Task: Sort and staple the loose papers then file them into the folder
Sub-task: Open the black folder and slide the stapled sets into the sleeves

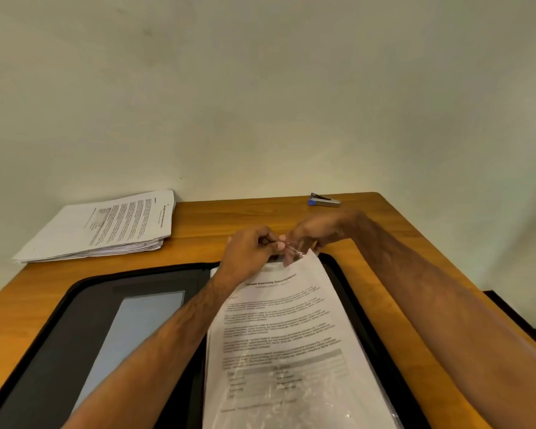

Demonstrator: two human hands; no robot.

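Note:
A black zip folder (59, 329) lies open on the wooden desk. On its right half lies a printed paper (279, 329) inside a clear plastic sleeve (294, 250). At the sleeve's top edge, my left hand (248, 255) pinches the plastic between thumb and fingers. My right hand (314, 232) meets it from the right and pinches the same clear edge. A stack of loose printed papers (102, 230) rests at the desk's far left. A small silver and blue stapler (324, 201) lies at the far right, beyond my hands.
The wooden desk (198, 218) stands against a pale wall (260, 88). Its right edge runs diagonally past my right forearm, with dark floor beyond. The folder's left half holds a grey clear pocket (136, 332).

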